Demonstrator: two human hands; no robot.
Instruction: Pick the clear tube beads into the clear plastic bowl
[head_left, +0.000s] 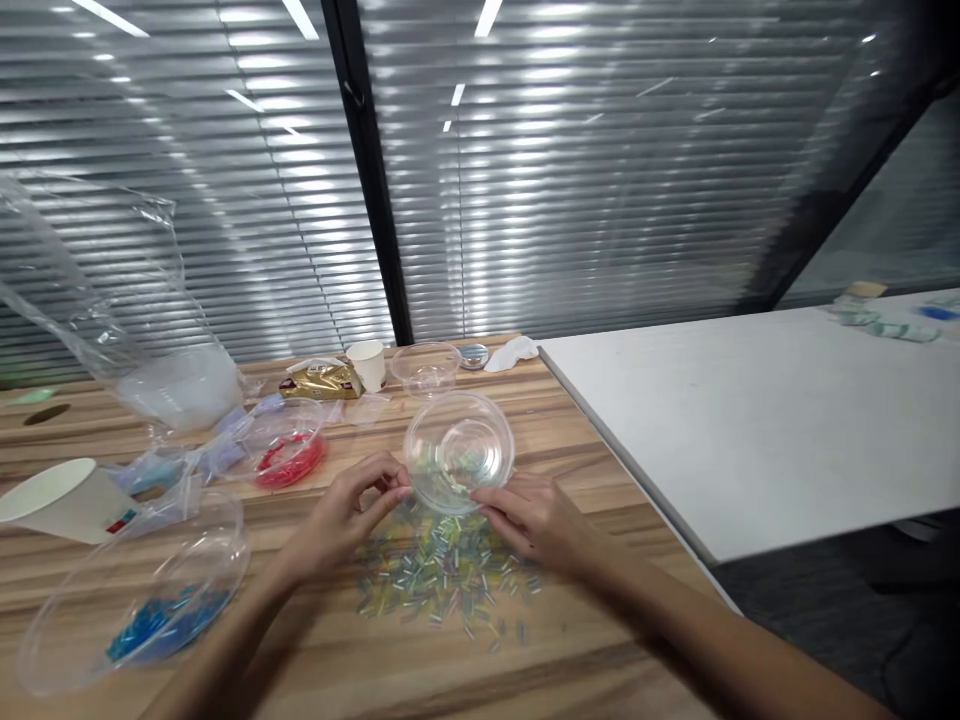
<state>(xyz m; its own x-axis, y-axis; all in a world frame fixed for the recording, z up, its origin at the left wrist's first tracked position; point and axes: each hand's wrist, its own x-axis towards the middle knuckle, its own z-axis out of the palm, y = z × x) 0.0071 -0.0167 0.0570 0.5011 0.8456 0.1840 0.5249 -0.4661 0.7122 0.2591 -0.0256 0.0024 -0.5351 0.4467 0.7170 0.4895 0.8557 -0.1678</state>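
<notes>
A clear round plastic bowl (pixel 491 425) is tilted toward me, with a few small pale pieces low inside it. My right hand (pixel 536 520) grips its lower right rim, thumb over the edge. At the lower left edge, my left hand (pixel 364 505) pinches the rim between thumb and fingers. Below the bowl, a spread of short, tube-like translucent pieces (pixel 442 575), yellowish and bluish, lies loose on the wooden table. The hands and pieces are slightly blurred.
Left: a clear bowl (pixel 236 545) with blue pieces, a paper cup (pixel 64 500), a clear container with a red coil (pixel 291 460), and a plastic bag (pixel 176 385). Behind: a gold packet (pixel 321 380), paper cup (pixel 367 365) and clear bowl (pixel 426 368). A white table (pixel 712 420) adjoins right.
</notes>
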